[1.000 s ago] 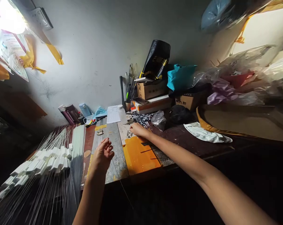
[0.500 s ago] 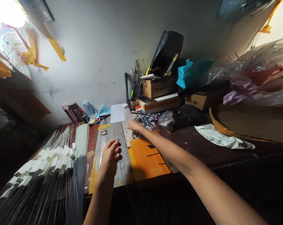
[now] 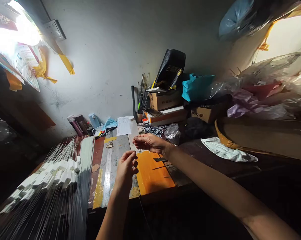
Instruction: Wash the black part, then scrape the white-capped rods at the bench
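Note:
My left hand is closed in a pinch above the front of the workbench. A thin dark rod or strand runs down from it past the bench edge; its upper end is hidden by the fingers. Just above and to the right, my right hand has thumb and fingertips pressed together; whatever is in them is too small to make out. Below the right hand lies an orange sheet with several short dark strips. Behind that hand is a pile of small black-and-white pieces.
At left, many thin rods with white blocks overhang the bench. A metal ruler lies by yellow tape. A white bottle, a paper sheet and a brush pot stand or lie behind. Boxes and a face mask are right.
My right hand has drawn back from near the white bottle toward my left hand. My left hand has shifted slightly right, still pinched. The camera view has tilted a little.

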{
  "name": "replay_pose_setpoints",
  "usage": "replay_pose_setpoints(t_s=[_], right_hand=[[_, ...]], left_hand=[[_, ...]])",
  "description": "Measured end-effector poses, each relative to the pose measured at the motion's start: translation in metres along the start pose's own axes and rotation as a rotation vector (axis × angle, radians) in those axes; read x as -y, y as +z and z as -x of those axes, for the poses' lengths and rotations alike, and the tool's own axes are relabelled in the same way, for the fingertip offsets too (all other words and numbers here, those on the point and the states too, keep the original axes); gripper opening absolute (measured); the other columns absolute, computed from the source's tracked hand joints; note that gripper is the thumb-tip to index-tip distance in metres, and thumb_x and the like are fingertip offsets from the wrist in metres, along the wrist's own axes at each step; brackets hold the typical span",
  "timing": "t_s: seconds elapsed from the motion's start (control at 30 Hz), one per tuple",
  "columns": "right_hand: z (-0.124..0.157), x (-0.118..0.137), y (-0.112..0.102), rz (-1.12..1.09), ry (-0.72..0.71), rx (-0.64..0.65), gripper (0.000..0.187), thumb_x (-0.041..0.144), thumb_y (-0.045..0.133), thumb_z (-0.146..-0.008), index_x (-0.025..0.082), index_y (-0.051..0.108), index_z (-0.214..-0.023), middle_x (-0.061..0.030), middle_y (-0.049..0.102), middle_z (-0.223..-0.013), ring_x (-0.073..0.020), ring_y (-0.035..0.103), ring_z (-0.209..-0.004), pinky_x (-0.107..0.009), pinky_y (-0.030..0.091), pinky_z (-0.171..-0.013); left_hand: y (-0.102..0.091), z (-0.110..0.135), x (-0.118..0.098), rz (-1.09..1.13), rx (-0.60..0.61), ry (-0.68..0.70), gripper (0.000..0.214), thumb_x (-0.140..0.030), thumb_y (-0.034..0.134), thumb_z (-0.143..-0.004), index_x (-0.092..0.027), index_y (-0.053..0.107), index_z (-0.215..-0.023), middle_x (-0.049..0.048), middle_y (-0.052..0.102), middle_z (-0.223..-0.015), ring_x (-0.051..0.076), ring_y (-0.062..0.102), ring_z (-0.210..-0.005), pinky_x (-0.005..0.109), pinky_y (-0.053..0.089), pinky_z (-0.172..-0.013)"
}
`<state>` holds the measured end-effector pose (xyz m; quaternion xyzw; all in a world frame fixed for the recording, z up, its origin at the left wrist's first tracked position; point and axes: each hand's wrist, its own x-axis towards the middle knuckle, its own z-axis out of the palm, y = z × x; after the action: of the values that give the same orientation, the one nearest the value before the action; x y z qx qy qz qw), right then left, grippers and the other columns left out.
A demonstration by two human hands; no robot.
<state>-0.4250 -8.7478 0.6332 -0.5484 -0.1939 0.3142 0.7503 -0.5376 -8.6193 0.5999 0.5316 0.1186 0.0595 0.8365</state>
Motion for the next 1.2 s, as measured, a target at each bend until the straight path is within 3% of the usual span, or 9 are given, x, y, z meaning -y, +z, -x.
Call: replay_pose_setpoints(t_s=[0.67, 0.97, 1.2], right_hand=[[0.018, 0.0, -0.011, -0.073, 0.006, 0.038, 0.008, 0.02, 0.072, -0.085, 0.012, 0.07, -0.084, -0.0037, 0.072, -0.081, -0.0105, 0.068, -0.075, -0.024, 0.057, -0.081], [0.023, 0.001, -0.011, 0.06, -0.051, 0.084, 0.012, 0.025, 0.07, -0.084, 0.013, 0.069, -0.086, -0.0045, 0.069, -0.082, -0.0119, 0.065, -0.076, -0.023, 0.054, -0.081], [0.033, -0.002, -0.005, 0.197, -0.085, 0.138, 0.013, 0.026, 0.062, -0.09, 0.014, 0.066, -0.086, -0.0007, 0.067, -0.081, -0.0108, 0.062, -0.077, -0.022, 0.05, -0.081]], left_hand=[[0.014, 0.007, 0.005, -0.004, 0.047, -0.005, 0.048, -0.042, 0.087, -0.057, -0.018, 0.06, -0.089, -0.0041, 0.053, -0.074, 0.004, 0.043, -0.053, 0.014, 0.025, -0.043], [0.016, 0.008, 0.005, -0.005, 0.021, -0.009, 0.046, -0.04, 0.087, -0.055, -0.017, 0.061, -0.086, -0.0046, 0.052, -0.073, 0.004, 0.044, -0.053, 0.015, 0.026, -0.044], [0.018, 0.002, 0.011, 0.082, 0.046, 0.016, 0.048, -0.039, 0.09, -0.053, -0.015, 0.065, -0.086, -0.0026, 0.055, -0.072, 0.007, 0.05, -0.058, 0.018, 0.039, -0.048]])
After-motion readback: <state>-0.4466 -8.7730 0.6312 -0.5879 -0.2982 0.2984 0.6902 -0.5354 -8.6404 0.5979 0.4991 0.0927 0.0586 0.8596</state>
